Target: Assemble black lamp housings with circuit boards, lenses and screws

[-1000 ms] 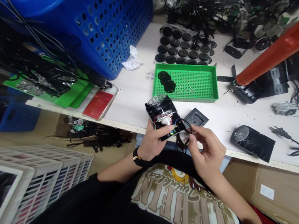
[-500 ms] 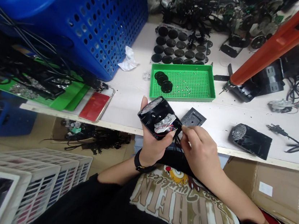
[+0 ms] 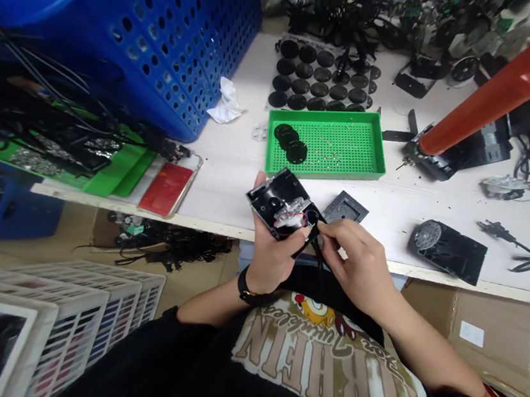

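My left hand (image 3: 271, 256) is wrapped round an open black plastic housing (image 3: 270, 194), its thumb on the near edge. Inside the housing lie a clear plastic part (image 3: 292, 213) and thin red, blue and white wires. Black cable (image 3: 320, 254) hangs down from the housing's right corner. At that corner my right hand (image 3: 357, 255) is closed, thumb and forefinger pinched together; what sits between the fingertips is too small to make out. Just beyond the fingers a dark square plastic cover (image 3: 347, 207) lies on the bench.
A green tray (image 3: 323, 175) holds small screws and black discs. An orange electric screwdriver (image 3: 500, 92) slants in from the upper right. Another black housing with a clear lens (image 3: 451, 253) lies at right. A blue basket (image 3: 168, 38) and a red-backed phone (image 3: 167, 188) are left.
The housing has tilted in my left hand, so the clear round lens at its upper left no longer shows. My right fingertips stay at its right corner, shifted slightly.
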`<state>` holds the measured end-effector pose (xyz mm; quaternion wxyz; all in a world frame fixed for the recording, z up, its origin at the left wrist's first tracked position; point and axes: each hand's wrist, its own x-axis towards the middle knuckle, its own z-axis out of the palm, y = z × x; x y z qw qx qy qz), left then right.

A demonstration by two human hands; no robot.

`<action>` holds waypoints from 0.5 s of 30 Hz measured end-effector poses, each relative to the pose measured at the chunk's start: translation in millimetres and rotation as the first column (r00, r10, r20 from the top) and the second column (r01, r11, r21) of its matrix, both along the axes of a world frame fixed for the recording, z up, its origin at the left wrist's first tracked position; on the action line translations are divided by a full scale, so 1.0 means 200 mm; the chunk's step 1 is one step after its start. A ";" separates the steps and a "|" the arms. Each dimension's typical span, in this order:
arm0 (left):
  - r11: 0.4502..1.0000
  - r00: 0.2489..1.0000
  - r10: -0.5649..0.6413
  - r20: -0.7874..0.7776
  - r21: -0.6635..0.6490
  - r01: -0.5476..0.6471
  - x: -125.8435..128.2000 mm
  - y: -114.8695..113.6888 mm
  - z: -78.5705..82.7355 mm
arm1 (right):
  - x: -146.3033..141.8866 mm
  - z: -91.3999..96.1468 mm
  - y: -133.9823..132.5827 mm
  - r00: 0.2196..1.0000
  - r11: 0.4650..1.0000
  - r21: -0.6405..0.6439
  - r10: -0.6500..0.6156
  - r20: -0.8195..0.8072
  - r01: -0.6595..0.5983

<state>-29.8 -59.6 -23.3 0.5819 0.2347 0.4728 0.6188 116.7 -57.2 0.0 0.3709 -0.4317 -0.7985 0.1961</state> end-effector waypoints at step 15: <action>0.960 0.949 -0.163 0.269 -0.176 0.215 -0.04 0.10 0.05 | 0.06 -0.02 -0.06 0.992 0.997 0.065 -0.054 0.117 0.046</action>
